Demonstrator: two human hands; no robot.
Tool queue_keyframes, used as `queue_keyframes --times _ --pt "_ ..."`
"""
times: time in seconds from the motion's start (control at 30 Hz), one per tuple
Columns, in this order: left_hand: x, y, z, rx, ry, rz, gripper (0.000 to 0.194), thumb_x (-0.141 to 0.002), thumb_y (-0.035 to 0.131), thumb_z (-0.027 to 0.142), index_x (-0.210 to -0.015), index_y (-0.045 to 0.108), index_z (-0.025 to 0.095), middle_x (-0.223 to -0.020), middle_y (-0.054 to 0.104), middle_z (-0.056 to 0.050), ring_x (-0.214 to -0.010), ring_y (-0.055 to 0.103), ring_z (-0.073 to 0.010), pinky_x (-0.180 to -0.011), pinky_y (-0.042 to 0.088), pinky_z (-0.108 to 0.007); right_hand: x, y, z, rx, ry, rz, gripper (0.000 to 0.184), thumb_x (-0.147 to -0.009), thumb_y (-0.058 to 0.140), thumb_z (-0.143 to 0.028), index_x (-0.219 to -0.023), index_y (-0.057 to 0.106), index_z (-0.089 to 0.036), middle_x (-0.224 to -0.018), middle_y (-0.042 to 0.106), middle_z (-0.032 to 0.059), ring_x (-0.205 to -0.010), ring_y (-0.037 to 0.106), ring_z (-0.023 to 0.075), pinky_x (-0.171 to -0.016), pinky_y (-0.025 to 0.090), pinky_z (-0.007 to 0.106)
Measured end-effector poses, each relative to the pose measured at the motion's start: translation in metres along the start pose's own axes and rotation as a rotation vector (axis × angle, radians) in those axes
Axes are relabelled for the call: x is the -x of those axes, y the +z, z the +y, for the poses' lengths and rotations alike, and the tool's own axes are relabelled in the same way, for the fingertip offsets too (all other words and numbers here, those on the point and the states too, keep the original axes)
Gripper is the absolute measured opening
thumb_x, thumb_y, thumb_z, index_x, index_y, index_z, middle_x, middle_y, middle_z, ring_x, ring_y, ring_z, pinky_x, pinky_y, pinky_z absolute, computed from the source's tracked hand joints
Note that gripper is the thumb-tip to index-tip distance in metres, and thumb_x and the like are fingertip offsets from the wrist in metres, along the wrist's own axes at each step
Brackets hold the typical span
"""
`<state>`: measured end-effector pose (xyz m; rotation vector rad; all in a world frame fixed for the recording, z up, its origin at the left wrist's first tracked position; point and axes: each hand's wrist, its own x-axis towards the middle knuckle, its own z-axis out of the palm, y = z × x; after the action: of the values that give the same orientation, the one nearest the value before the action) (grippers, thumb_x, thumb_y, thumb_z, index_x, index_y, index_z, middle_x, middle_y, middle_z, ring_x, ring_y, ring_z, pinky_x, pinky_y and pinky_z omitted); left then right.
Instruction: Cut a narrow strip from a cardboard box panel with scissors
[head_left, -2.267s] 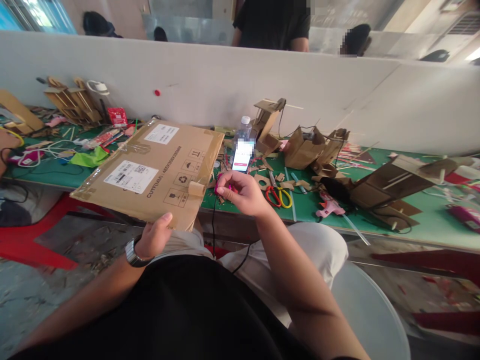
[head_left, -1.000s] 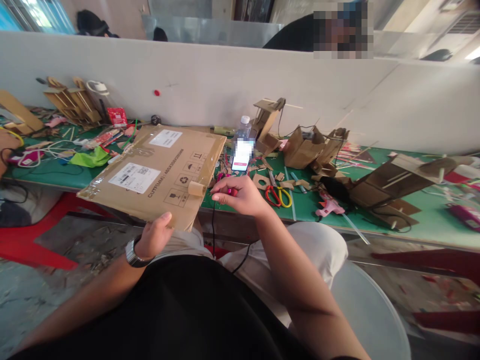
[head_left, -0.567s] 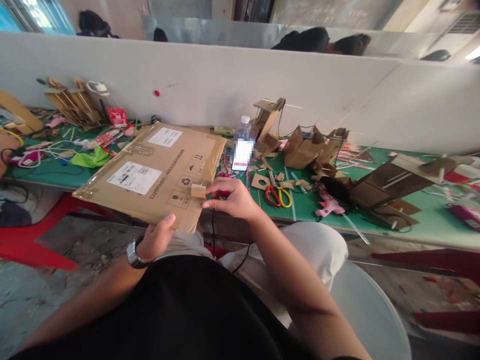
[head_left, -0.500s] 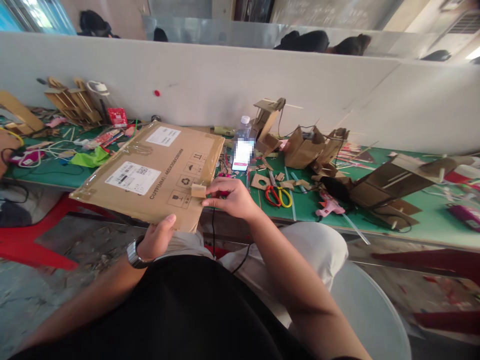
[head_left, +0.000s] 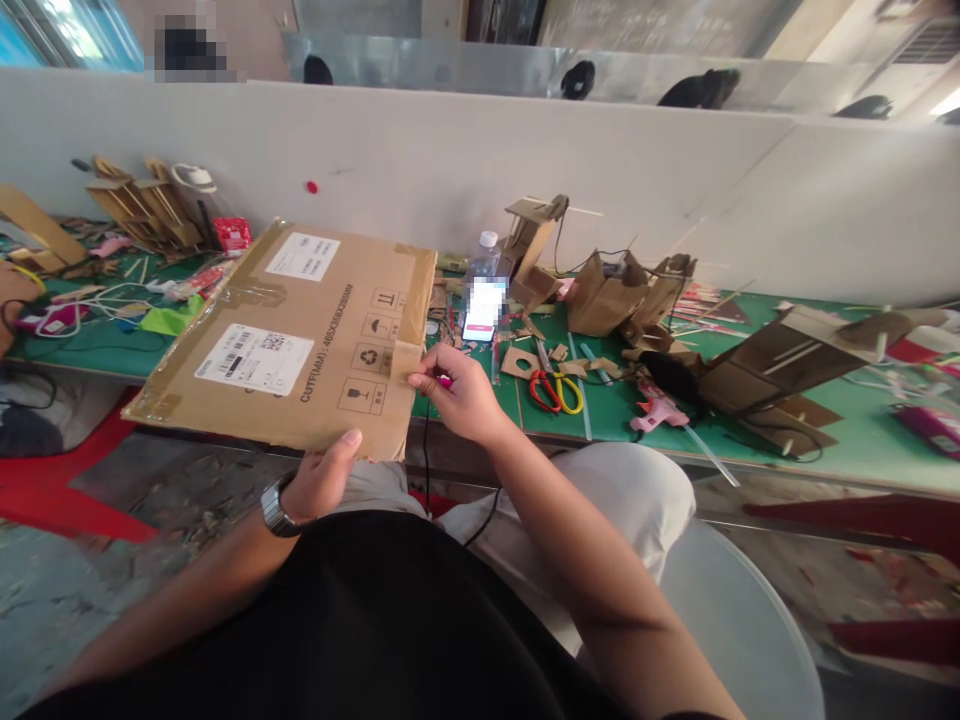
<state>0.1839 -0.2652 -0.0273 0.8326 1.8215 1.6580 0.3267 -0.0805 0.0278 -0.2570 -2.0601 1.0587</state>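
The left hand [head_left: 330,478] grasps a flat cardboard panel [head_left: 330,320] by its near edge, thumb laid on the top face and the other fingers hidden beneath. The right hand [head_left: 457,392] pinches a small tan strip [head_left: 406,361] between thumb and fingertips at the panel's right edge. The panel is held tilted over the front of the green surface [head_left: 877,440], its near side above the person's lap. Its face carries two white labels, printed handling symbols and clear tape along the left end. A metal-banded wristwatch [head_left: 279,506] circles the left wrist. Just beyond the right hand, a lit phone [head_left: 481,312] stands in front of a clear bottle [head_left: 487,254]; whether they touch cannot be told. Right of the phone lie scissors [head_left: 556,392] with one red and one yellow handle, near a cardboard piece with a round hole [head_left: 517,363]. Farther right, a pink glue gun [head_left: 661,411] lies with a translucent stick reaching past the surface's edge, beside a cardboard structure [head_left: 787,370]. A white partition [head_left: 480,150] runs behind the surface, and a pale round stool [head_left: 742,620] shows beside the right leg.
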Motion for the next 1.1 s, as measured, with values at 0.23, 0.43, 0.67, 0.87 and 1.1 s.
queue_keyframes --times 0.23,0.43,0.67,0.87,1.1 --pt "0.002 -0.001 0.002 0.096 -0.048 0.010 0.042 -0.074 0.078 0.063 -0.090 0.080 0.024 -0.111 0.083 -0.010 -0.144 0.057 -0.0373 -0.134 0.029 -0.048 0.002 0.006 0.001 -0.214 0.147 0.026 0.040 -0.096 0.070 -0.058 -0.085 0.054 -0.023 -0.076 0.059 -0.0014 -0.063 0.056 0.0143 -0.061 0.046 0.029" --pt "0.005 -0.003 0.003 0.044 -0.071 -0.026 0.036 -0.077 0.074 0.056 -0.085 0.079 0.022 -0.109 0.083 -0.011 -0.142 0.060 -0.0356 -0.132 0.033 -0.044 0.001 0.007 0.000 -0.405 0.222 0.039 0.049 -0.089 0.075 -0.067 -0.084 0.053 -0.024 -0.066 0.058 -0.0046 -0.056 0.056 0.0126 -0.054 0.043 0.027" --pt "0.004 -0.005 0.001 -0.006 -0.072 -0.025 0.044 -0.073 0.076 0.063 -0.096 0.081 0.026 -0.117 0.082 -0.010 -0.144 0.058 -0.0364 -0.133 0.030 -0.045 -0.002 0.004 0.002 -0.520 0.223 0.065 0.051 -0.085 0.081 -0.065 -0.082 0.053 -0.023 -0.067 0.055 -0.0067 -0.051 0.056 0.0091 -0.049 0.043 0.024" --pt "0.002 -0.009 -0.005 -0.106 0.021 -0.069 0.052 -0.080 0.072 0.064 -0.113 0.081 0.025 -0.120 0.082 -0.010 -0.150 0.052 -0.0356 -0.136 0.023 -0.045 -0.002 0.000 0.005 -0.479 0.233 0.082 0.052 -0.084 0.081 -0.066 -0.082 0.054 -0.022 -0.070 0.056 -0.0053 -0.056 0.055 0.0093 -0.053 0.044 0.025" --pt "0.000 -0.011 -0.022 -0.075 0.062 -0.109 0.051 -0.087 0.072 0.057 -0.127 0.077 0.027 -0.125 0.080 -0.010 -0.148 0.055 -0.0324 -0.135 0.027 -0.047 -0.003 -0.003 0.006 -0.416 0.257 0.103 0.057 -0.081 0.080 -0.073 -0.081 0.054 -0.022 -0.067 0.056 -0.0051 -0.055 0.052 0.0100 -0.052 0.043 0.025"
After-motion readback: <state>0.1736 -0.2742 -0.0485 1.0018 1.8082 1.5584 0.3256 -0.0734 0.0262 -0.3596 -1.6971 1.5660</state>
